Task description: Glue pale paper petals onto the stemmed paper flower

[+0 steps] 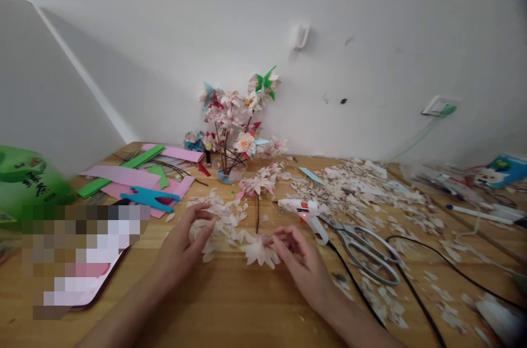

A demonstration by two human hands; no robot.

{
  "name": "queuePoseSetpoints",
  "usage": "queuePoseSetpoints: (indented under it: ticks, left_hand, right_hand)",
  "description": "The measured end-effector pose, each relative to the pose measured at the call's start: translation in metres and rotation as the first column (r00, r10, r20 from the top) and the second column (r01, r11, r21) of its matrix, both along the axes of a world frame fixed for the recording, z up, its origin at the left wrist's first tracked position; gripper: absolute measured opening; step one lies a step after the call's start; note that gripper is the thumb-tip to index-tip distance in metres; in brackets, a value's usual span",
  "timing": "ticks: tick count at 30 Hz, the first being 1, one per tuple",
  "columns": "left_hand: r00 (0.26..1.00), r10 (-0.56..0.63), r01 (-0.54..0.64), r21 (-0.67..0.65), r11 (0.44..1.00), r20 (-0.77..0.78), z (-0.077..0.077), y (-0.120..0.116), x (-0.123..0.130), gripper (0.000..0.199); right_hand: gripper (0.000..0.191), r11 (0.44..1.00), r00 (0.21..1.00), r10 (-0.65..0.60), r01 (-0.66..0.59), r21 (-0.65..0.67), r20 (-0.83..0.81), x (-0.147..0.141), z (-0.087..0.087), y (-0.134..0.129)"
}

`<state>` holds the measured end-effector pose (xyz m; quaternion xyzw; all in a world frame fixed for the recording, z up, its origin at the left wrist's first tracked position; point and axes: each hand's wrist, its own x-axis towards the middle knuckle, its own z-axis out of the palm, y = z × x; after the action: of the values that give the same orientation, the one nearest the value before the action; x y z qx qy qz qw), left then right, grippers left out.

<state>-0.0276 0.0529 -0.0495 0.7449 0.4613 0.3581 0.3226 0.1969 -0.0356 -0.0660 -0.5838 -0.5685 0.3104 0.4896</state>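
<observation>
My right hand point(302, 260) is closed in a pinch on a white artificial flower point(261, 253), its petals spread to the left of my fingertips. My left hand point(187, 235) hovers at a pile of loose pale petals point(228, 216); its thumb and fingers are apart, and no held thing shows between them. Just beyond the held flower, another white flower point(259, 183) with pink edging lies on its brown stem point(258, 215). A white glue gun point(307, 213) with a red light rests to the right of it, beside large grey-handled scissors point(366, 249).
At the back, a glass vase point(230, 175) holds several flowers on brown stems. Coloured paper strips point(123, 177) and a blurred phone point(90, 276) lie left, near a green bottle point(31, 189). Scattered petals point(354, 189) and black cables point(354, 276) cover the right side.
</observation>
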Motion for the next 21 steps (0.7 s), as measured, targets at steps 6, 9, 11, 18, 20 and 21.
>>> queuePoseSetpoints:
  ticks: [6, 9, 11, 18, 20, 21]
  left_hand:
    - [0.933, -0.359, 0.359, -0.008, 0.933, 0.022, -0.016, -0.036, 0.022, 0.066]
    - [0.922, -0.387, 0.387, 0.120, 0.914, -0.025, -0.025, -0.040, 0.031, 0.061]
    - [0.923, -0.385, 0.381, 0.175, 0.908, -0.014, -0.029, -0.038, 0.033, 0.055]
    - [0.921, -0.343, 0.378, 0.211, 0.901, -0.184, -0.027, -0.028, 0.023, 0.045]
    - [0.921, -0.337, 0.377, 0.229, 0.897, -0.198, -0.027, -0.027, 0.020, 0.040]
    - [0.925, -0.327, 0.368, 0.239, 0.899, -0.196, -0.026, -0.028, 0.019, 0.039]
  right_hand:
    - [0.022, 0.996, 0.994, 0.089, -0.089, -0.006, -0.064, -0.006, 0.004, -0.002]
    - [0.020, 0.989, 0.987, 0.151, -0.150, 0.019, -0.049, -0.010, 0.010, -0.005]
    - [0.022, 0.984, 0.981, 0.177, -0.176, 0.013, -0.077, -0.011, 0.012, -0.006]
    - [0.040, 0.968, 0.846, 0.199, -0.248, -0.035, -0.495, -0.003, 0.004, 0.001]
    - [0.041, 0.971, 0.786, 0.153, -0.233, -0.058, -0.599, 0.000, 0.004, 0.004]
    - [0.041, 0.973, 0.768, 0.135, -0.222, -0.062, -0.626, 0.002, 0.005, 0.005]
